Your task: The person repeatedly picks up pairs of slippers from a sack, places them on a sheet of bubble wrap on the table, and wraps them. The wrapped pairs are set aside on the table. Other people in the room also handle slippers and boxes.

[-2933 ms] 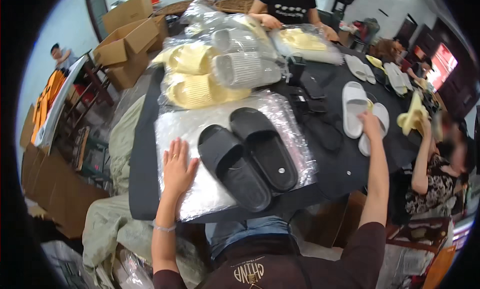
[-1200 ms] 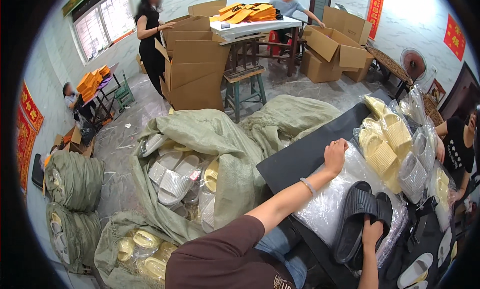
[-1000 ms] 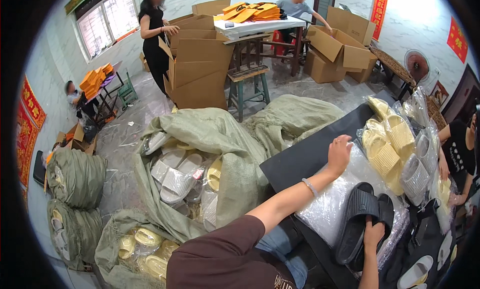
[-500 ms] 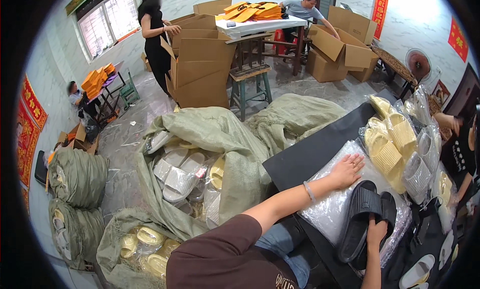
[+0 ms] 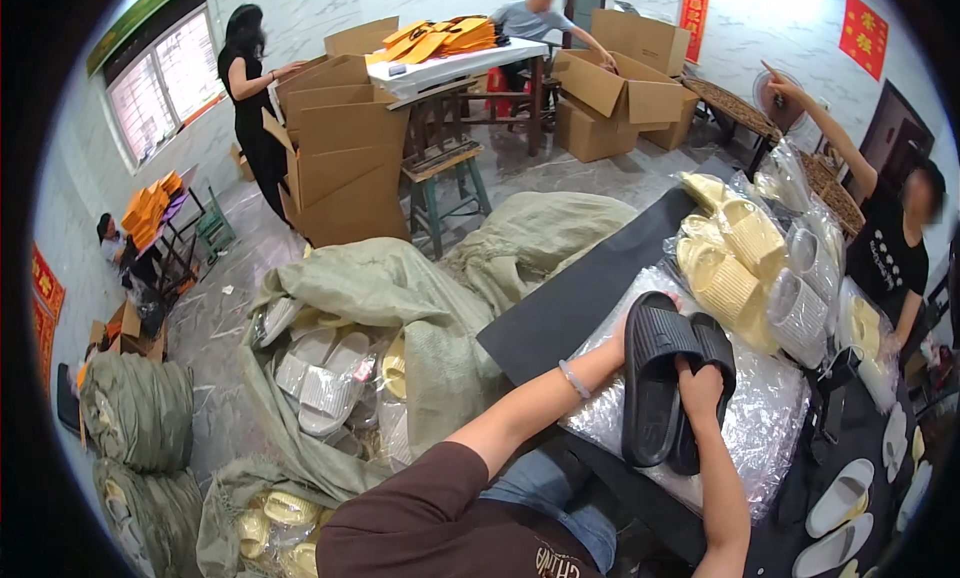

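Note:
My right hand [image 5: 702,390] is closed around a pair of black slippers [image 5: 650,418], its fingers tucked in by the straps. The pair is held tilted over a stack of clear plastic bags [image 5: 765,428] on the black-covered table. My left hand [image 5: 615,350] reaches in behind the larger-looking slipper, at the level of its strap. That slipper hides most of its fingers, so I cannot tell whether they grip it or lie on the bags. Yellow slippers [image 5: 722,283] in clear bags are heaped just beyond the stack, with grey ones [image 5: 798,308] beside them.
An open green sack [image 5: 460,348] of bagged slippers stands left of the table. Loose white slippers [image 5: 840,498] lie at the table's right. A person [image 5: 885,243] across the table raises an arm. Cardboard boxes [image 5: 350,168] and a stool [image 5: 442,183] stand farther back.
The black slippers have moved up and left over the bags in my right hand. My left hand has gone from lying flat on the bags to behind them. The person at right has raised an arm.

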A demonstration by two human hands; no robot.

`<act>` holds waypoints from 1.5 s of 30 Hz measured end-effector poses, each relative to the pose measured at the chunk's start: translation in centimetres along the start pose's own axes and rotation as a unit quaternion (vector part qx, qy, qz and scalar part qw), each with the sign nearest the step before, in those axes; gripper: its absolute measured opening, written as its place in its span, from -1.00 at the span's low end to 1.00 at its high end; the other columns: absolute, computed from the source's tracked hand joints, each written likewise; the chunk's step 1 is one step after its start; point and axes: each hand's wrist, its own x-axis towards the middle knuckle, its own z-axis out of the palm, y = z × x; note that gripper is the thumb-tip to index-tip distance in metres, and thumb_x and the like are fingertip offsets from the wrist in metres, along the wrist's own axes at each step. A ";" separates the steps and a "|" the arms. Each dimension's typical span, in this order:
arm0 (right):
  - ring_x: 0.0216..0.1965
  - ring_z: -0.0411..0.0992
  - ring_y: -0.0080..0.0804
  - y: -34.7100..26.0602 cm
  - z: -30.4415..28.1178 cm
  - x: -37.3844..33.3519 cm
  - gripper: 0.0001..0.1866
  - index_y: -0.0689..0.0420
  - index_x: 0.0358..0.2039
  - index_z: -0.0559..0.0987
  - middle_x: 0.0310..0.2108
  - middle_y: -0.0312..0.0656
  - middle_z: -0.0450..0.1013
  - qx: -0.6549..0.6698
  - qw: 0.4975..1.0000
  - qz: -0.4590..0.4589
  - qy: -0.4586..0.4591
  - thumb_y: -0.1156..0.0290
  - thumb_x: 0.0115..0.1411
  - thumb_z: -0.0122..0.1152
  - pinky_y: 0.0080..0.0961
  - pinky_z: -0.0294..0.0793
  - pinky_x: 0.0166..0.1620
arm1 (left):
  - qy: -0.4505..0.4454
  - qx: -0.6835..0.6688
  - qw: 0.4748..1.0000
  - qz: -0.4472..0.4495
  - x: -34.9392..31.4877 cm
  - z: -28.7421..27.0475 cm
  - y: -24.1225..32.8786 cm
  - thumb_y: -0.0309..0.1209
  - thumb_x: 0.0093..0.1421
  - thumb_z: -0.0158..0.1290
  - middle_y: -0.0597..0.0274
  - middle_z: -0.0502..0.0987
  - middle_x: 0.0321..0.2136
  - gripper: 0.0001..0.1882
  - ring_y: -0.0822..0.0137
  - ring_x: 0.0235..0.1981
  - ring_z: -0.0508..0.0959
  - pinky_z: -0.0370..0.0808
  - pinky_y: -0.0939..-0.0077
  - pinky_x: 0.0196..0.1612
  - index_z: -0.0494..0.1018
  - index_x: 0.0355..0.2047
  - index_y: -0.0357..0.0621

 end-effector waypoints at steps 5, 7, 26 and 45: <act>-0.26 0.43 0.24 1.4 -0.7 -0.8 -0.40 0.47 -0.43 0.52 -0.36 0.30 0.45 0.003 0.997 0.042 0.068 0.00 0.04 0.21 -0.05 0.37 -0.15 | -0.036 -0.443 0.894 -0.062 1.4 -6.0 -2.8 -0.15 0.18 -0.22 0.00 0.02 0.29 -0.40 0.06 0.30 0.05 -0.03 0.15 0.32 0.16 0.20 -0.14; -0.28 0.43 0.24 1.7 -0.1 -0.7 -0.40 0.45 -0.42 0.52 -0.37 0.29 0.45 0.003 0.996 0.033 0.088 -0.01 0.05 0.18 -0.04 0.37 -0.17 | -0.025 -0.441 0.885 -0.144 1.0 -5.7 -3.0 -0.14 0.16 -0.19 0.00 -0.04 0.31 -0.40 0.05 0.33 -0.01 -0.06 0.12 0.32 0.19 0.20 -0.06; -0.32 0.43 0.28 2.7 -0.6 -0.6 -0.36 0.44 -0.52 0.53 -0.42 0.33 0.44 0.028 0.997 -0.018 0.069 -0.08 0.01 0.20 -0.02 0.38 -0.19 | -0.147 -0.478 0.856 -0.132 1.4 -6.0 -3.5 -0.08 0.17 -0.19 -0.02 -0.08 0.32 -0.38 0.02 0.34 -0.07 -0.09 0.10 0.32 0.15 0.24 0.01; -0.36 0.43 0.28 2.4 -0.6 -0.6 -0.35 0.43 -0.60 0.52 -0.48 0.32 0.44 0.009 0.997 -0.024 0.076 -0.09 -0.01 0.22 0.01 0.37 -0.21 | -0.141 -0.483 0.854 -0.134 1.2 -4.7 -2.7 -0.09 0.15 -0.18 -0.02 -0.09 0.32 -0.36 0.01 0.35 -0.10 -0.11 0.08 0.32 0.13 0.24 0.00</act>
